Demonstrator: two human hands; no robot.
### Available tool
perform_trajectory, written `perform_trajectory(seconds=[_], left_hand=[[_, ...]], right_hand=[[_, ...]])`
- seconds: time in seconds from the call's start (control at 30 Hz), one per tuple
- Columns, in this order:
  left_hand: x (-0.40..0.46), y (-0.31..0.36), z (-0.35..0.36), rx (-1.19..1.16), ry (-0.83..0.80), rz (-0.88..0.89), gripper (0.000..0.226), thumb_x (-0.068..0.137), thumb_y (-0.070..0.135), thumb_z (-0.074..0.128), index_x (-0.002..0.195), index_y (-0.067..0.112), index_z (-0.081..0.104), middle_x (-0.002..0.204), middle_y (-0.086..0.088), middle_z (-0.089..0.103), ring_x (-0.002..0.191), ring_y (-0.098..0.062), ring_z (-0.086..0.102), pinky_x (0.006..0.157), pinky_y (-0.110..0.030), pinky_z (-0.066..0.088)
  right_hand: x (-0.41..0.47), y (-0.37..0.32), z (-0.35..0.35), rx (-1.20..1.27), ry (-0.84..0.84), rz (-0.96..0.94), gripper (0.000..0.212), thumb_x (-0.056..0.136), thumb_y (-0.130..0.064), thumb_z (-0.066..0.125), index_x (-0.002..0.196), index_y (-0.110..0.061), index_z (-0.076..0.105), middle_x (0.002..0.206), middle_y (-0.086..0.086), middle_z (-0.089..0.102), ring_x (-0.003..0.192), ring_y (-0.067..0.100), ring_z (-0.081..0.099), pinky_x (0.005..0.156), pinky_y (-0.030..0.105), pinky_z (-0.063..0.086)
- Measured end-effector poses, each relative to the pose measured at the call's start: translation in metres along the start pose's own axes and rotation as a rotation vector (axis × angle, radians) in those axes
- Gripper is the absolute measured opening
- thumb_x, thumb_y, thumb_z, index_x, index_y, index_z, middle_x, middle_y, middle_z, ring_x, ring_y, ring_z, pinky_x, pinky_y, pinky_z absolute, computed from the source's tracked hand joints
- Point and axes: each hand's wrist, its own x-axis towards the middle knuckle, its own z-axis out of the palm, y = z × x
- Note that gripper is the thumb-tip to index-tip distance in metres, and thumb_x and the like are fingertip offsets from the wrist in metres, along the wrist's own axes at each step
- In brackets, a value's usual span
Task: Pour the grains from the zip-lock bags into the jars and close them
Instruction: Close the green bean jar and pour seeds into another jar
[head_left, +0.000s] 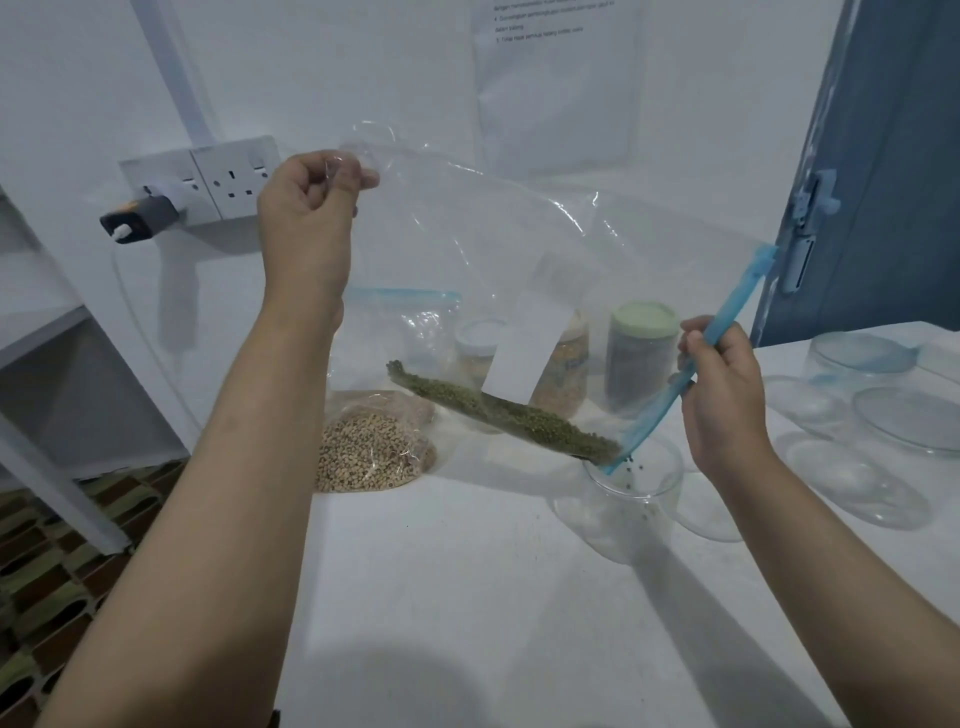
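I hold a large clear zip-lock bag (519, 249) tilted over the table. My left hand (311, 208) pinches its raised bottom corner. My right hand (722, 384) grips the blue zip strip at the lower mouth. Green grains (498, 410) lie along the bag's low fold and spill from the mouth corner into an open clear jar (628, 504) below. A second bag of beige grains (369, 447) rests on the table behind. Three lidded jars stand at the back: one with a clear lid (475, 348), one holding yellow grains (563, 374), and one with dark contents and a green lid (641, 353).
Clear glass lids and bowls (883, 410) lie at the right on the white table (467, 597). A wall socket with a plugged charger (156, 213) is at the back left. A blue door (872, 182) stands at the right, a shelf at the left.
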Motion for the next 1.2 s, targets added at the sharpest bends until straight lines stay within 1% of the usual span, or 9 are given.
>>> perform_trajectory(seconds=[0.47,0.67,0.8,0.87,0.97,1.03,1.1,1.17,1.2], left_hand=[[0.001,-0.001,0.002,0.015,0.014,0.034,0.006,0.099,0.019,0.055,0.093,0.022,0.055,0.083,0.013,0.07,0.066,0.008,0.054,0.064,-0.011,0.04],[-0.004,-0.007,-0.003,0.168,-0.049,0.116,0.015,0.102,0.039,0.046,0.092,0.028,0.044,0.092,0.005,0.064,0.08,-0.007,0.063,0.065,-0.01,0.043],[-0.007,-0.021,-0.003,0.271,-0.076,0.015,0.031,0.101,0.054,0.035,0.101,0.023,0.038,0.082,0.003,0.066,0.073,-0.01,0.062,0.066,-0.018,0.042],[-0.007,-0.028,-0.005,0.299,-0.087,-0.072,0.046,0.098,0.062,0.031,0.099,0.017,0.042,0.075,0.006,0.057,0.07,-0.01,0.055,0.067,-0.02,0.039],[-0.004,-0.031,-0.007,0.27,-0.146,-0.18,0.056,0.09,0.075,0.025,0.096,0.022,0.043,0.078,0.006,0.041,0.07,-0.013,0.042,0.073,-0.031,0.039],[-0.003,-0.03,-0.007,0.236,-0.189,-0.233,0.041,0.095,0.066,0.033,0.101,0.026,0.041,0.086,0.007,0.041,0.077,-0.011,0.041,0.078,-0.033,0.038],[-0.004,-0.029,-0.009,0.156,-0.224,-0.243,0.026,0.084,0.045,0.049,0.101,0.028,0.04,0.091,0.008,0.042,0.081,-0.009,0.042,0.075,-0.028,0.037],[-0.006,-0.03,-0.013,0.176,-0.279,-0.212,0.037,0.072,0.024,0.049,0.108,0.023,0.039,0.096,0.007,0.042,0.087,-0.007,0.044,0.074,-0.025,0.038],[-0.006,-0.033,-0.016,0.214,-0.312,-0.183,0.04,0.076,0.014,0.052,0.113,0.02,0.038,0.101,0.006,0.043,0.091,-0.006,0.045,0.076,-0.022,0.039]], right_hand=[[-0.004,-0.003,0.002,-0.043,0.022,0.029,0.023,0.102,-0.014,0.046,0.09,-0.03,0.058,0.088,-0.013,0.052,0.086,0.006,0.047,0.083,0.026,0.04],[-0.006,-0.002,0.003,-0.056,0.025,0.03,0.025,0.103,-0.014,0.045,0.089,-0.03,0.057,0.086,-0.012,0.05,0.083,0.005,0.046,0.072,0.022,0.04],[-0.008,0.001,0.005,-0.055,0.025,0.01,0.026,0.103,-0.012,0.043,0.088,-0.029,0.056,0.084,-0.012,0.051,0.079,0.004,0.046,0.073,0.02,0.039],[-0.008,0.004,0.006,-0.053,0.027,0.0,0.027,0.103,-0.012,0.043,0.089,-0.03,0.056,0.083,-0.012,0.051,0.077,0.003,0.046,0.077,0.02,0.039],[-0.005,0.008,0.004,-0.045,0.017,-0.012,0.029,0.103,-0.012,0.043,0.088,-0.031,0.057,0.082,-0.014,0.053,0.077,0.003,0.047,0.082,0.028,0.039],[-0.003,0.01,0.003,-0.036,0.008,-0.007,0.033,0.103,-0.014,0.043,0.085,-0.035,0.06,0.082,-0.017,0.055,0.08,0.005,0.047,0.084,0.034,0.039],[-0.002,0.011,0.003,-0.028,0.008,0.0,0.034,0.102,-0.014,0.044,0.083,-0.037,0.061,0.082,-0.019,0.055,0.081,0.006,0.047,0.084,0.037,0.039],[-0.001,0.012,0.002,-0.018,0.015,0.005,0.033,0.102,-0.012,0.044,0.084,-0.035,0.06,0.083,-0.017,0.055,0.081,0.007,0.046,0.085,0.037,0.038],[-0.001,0.012,0.002,-0.013,0.018,0.006,0.033,0.102,-0.012,0.044,0.085,-0.035,0.06,0.084,-0.017,0.055,0.082,0.007,0.046,0.085,0.037,0.038]])
